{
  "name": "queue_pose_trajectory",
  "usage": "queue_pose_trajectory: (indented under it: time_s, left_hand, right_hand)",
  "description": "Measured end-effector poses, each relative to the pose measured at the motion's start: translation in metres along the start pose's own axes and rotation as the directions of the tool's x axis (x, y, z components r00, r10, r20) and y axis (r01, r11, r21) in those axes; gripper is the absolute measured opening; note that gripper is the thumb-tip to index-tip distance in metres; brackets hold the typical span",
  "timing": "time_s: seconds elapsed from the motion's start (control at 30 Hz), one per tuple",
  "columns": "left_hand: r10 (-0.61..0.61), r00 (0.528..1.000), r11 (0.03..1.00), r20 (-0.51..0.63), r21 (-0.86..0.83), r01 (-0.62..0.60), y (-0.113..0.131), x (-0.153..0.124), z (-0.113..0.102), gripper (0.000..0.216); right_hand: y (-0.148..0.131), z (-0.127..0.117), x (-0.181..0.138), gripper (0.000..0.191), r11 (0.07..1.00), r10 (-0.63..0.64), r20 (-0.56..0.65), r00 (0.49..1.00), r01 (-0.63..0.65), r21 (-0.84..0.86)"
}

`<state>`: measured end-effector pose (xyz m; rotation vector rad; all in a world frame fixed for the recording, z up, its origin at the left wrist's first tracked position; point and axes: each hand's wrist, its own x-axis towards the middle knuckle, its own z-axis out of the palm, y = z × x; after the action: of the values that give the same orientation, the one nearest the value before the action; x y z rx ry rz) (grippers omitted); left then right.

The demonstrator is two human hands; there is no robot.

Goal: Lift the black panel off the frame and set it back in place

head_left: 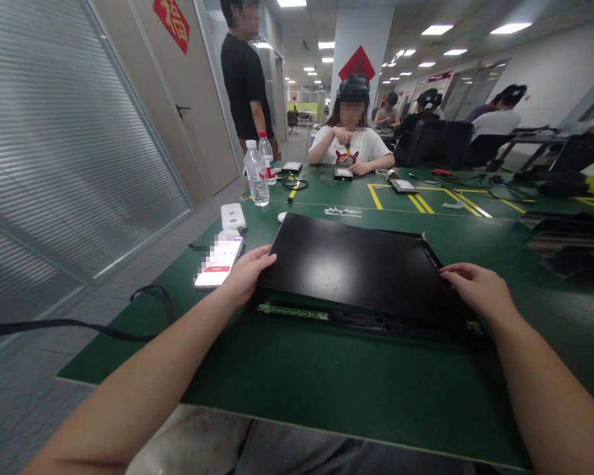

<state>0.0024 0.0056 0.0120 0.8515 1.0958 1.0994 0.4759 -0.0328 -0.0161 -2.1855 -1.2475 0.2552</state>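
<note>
A black flat screen panel (346,264) lies tilted over a black frame (381,322) on the green table (336,376). Its left end is raised, and a gap shows along the near side. In that gap sits a narrow green circuit board (293,311). My left hand (247,274) grips the panel's left edge, thumb on top and fingers partly hidden beneath. At the right edge, the fingers of my right hand (478,287) are pinched on the panel's rim, close to the frame's side wall. Whether they also touch the frame I cannot tell.
Left of the panel lie a lit phone (220,260) and a white power bank (233,216). Two plastic bottles (257,175) stand behind them. A co-worker (351,142) sits opposite, near small drive-like boxes (343,173). Dark panels (571,244) lie at the right.
</note>
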Motion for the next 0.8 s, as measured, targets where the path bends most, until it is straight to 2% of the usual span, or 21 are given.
queue_pose_trajectory:
  time_s: [0.2, 0.43, 0.67, 0.8]
  left_hand:
    - [0.055, 0.998, 0.998, -0.010, -0.002, -0.055, -0.0013, 0.0004, -0.0014, 0.042]
    - [0.052, 0.999, 0.998, -0.011, -0.018, -0.053, -0.0039, 0.0018, -0.0007, 0.044]
    - [0.038, 0.997, 0.998, -0.067, -0.038, -0.041, -0.0056, 0.0006, 0.0028, 0.046]
    - [0.031, 0.997, 0.999, -0.071, -0.037, -0.033, -0.0067, 0.0018, 0.0017, 0.053]
  right_hand:
    - [0.0058, 0.0023, 0.0028, 0.024, 0.999, -0.032, -0.023, 0.999, 0.033, 0.026]
    - [0.0107, 0.0041, 0.0055, 0.023, 0.997, -0.069, -0.040, 0.997, 0.070, 0.025]
    - [0.0074, 0.0027, 0.0034, 0.023, 0.999, -0.037, -0.024, 0.999, 0.037, 0.004]
    - [0.0059, 0.0018, 0.0022, 0.029, 1.000, -0.026, -0.012, 1.000, 0.026, 0.000]
